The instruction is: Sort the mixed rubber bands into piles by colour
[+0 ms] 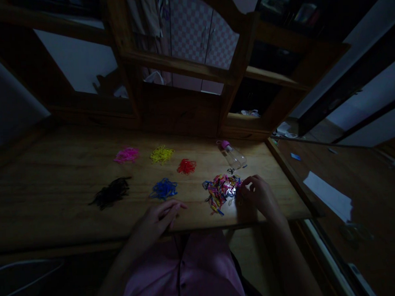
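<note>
A mixed heap of coloured rubber bands (220, 191) lies near the front right of the wooden desk (56, 202). My right hand (256, 194) rests at the heap's right edge, fingers curled into it; what they pinch is too dim to make out. My left hand (159, 219) lies flat on the desk's front edge with fingers stretched out, holding nothing, just below the blue pile (163, 188). Sorted piles sit further back: black (111, 193), pink (126, 154), yellow (161, 154), red (186, 166).
A clear small bottle with a pink cap (232, 155) lies on its side behind the mixed heap. A wooden shelf frame (181, 66) rises at the desk's back. A white paper (330, 195) lies on the dark floor to the right. The room is dim.
</note>
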A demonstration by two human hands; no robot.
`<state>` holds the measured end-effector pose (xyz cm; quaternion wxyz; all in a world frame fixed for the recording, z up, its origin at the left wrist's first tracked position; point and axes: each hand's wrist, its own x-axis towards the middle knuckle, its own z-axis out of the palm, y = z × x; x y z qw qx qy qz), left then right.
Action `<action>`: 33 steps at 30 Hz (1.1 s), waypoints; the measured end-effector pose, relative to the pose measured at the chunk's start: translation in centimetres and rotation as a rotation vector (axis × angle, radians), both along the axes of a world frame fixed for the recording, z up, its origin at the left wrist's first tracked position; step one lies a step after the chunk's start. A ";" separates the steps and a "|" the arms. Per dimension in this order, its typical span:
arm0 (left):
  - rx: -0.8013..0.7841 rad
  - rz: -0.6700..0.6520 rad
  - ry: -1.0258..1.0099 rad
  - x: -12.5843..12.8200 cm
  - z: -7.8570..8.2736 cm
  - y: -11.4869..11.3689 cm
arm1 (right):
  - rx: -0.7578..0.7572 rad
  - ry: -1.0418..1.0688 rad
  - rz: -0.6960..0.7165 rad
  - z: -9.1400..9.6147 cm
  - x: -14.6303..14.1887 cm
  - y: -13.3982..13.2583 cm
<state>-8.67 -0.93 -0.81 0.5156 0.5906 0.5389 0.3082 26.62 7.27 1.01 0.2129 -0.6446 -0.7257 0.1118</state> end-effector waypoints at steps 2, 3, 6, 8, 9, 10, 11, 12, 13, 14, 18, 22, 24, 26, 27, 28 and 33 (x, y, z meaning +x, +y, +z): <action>-0.005 0.004 -0.012 0.0 0.1 0.0 | 0.013 0.016 -0.001 0.3 0.1 -0.1; -0.009 0.006 -0.014 0.0 0.2 0.0 | 0.011 0.031 -0.007 0.5 0.1 -0.2; -0.009 0.007 -0.009 0.1 0.3 0.1 | -0.031 0.085 -0.040 1.3 0.1 -0.6; -0.004 0.004 -0.005 0.0 0.2 0.1 | -0.050 0.100 -0.055 1.8 0.0 -0.8; -0.002 0.005 -0.003 0.0 0.1 0.1 | -0.053 0.102 -0.049 1.9 0.0 -0.9; -0.001 0.006 -0.002 0.0 0.1 0.1 | -0.052 0.103 -0.034 2.0 -0.1 -0.9; 0.001 0.007 -0.004 0.0 0.0 0.1 | -0.049 0.102 -0.015 2.0 -0.1 -0.9; 0.002 0.009 -0.006 0.0 0.0 0.1 | -0.043 0.097 0.006 1.9 -0.2 -0.9; 0.003 0.012 -0.009 0.0 -0.1 0.1 | -0.033 0.090 0.027 1.7 -0.3 -0.8; 0.004 0.013 -0.012 0.0 -0.1 0.0 | -0.020 0.080 0.046 1.6 -0.4 -0.8; 0.002 0.010 -0.022 0.1 0.0 0.0 | -0.006 0.064 0.095 1.0 -1.0 -0.5; -0.002 0.012 -0.021 0.1 0.0 0.1 | -0.026 0.074 0.081 0.5 -1.3 -0.2; 0.004 0.013 -0.016 0.0 -0.1 0.1 | -0.022 0.111 0.069 0.1 -1.2 -0.1; 0.010 0.011 -0.010 0.0 0.0 0.0 | -0.024 0.158 0.053 -0.3 -0.9 0.1; 0.012 0.010 -0.009 0.0 0.0 0.0 | -0.032 0.184 0.043 -0.4 -0.7 0.1; 0.013 0.009 -0.007 0.0 0.0 0.0 | -0.048 0.213 0.038 -0.4 -0.5 0.2; 0.002 0.009 0.001 0.1 0.1 0.0 | -0.082 0.389 0.047 0.4 0.1 0.1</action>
